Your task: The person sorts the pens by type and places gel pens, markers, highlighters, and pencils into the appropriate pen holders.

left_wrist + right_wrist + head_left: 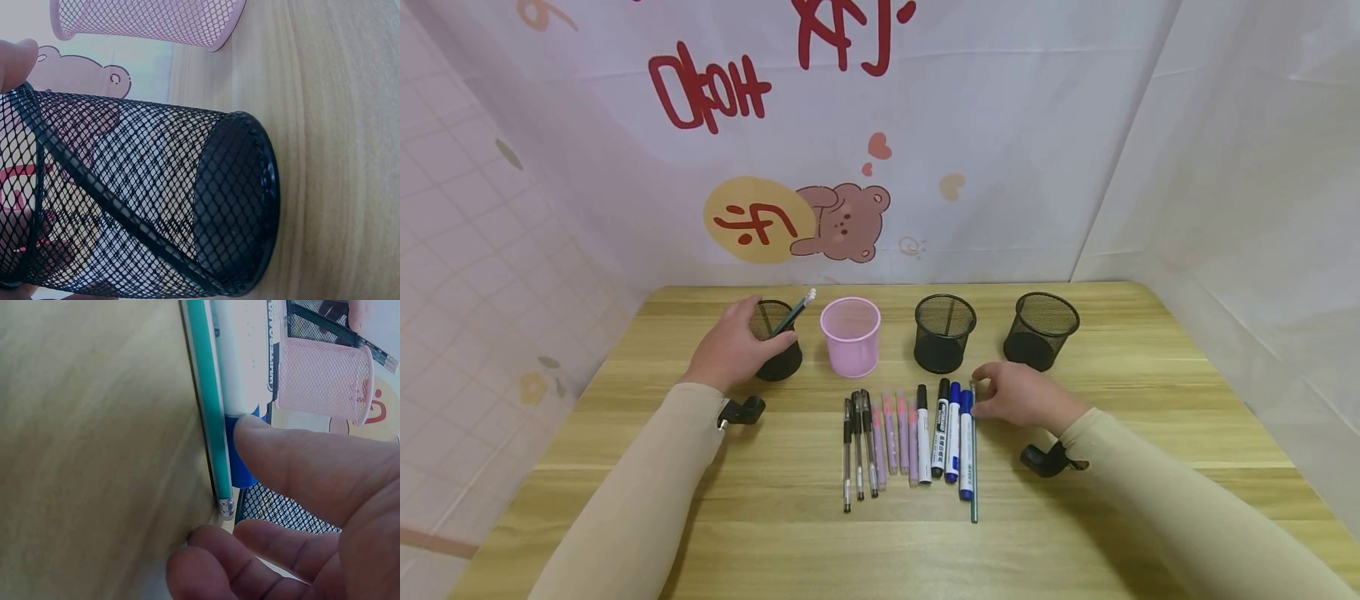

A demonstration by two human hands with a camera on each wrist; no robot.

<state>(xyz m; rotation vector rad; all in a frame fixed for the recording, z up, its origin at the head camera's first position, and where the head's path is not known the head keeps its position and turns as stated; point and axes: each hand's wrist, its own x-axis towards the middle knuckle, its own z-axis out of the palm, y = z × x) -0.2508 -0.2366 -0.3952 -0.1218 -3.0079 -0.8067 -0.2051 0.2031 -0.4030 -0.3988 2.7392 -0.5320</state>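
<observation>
My left hand (735, 345) grips the leftmost black mesh cup (781, 365) by its rim and side; green pencils (793, 313) lean in that cup. In the left wrist view the cup (144, 194) lies across the picture, a thumb or fingertip at its rim. My right hand (1026, 395) is at the upper end of a green pencil (974, 475) on the table, beside a blue-capped marker (966, 442). In the right wrist view, the thumb is near the marker's blue cap (240, 456), and curved fingers lie around the pencil's eraser end (226, 507) with a gap visible.
A pink mesh cup (852, 354) and two black mesh cups (942, 352) (1033, 348) stand along the back. Black pens (859, 450), pink-capped highlighters (891, 433) and black-capped markers (923, 442) lie in a row on the wooden table (790, 533). A printed curtain (1015, 125) hangs behind.
</observation>
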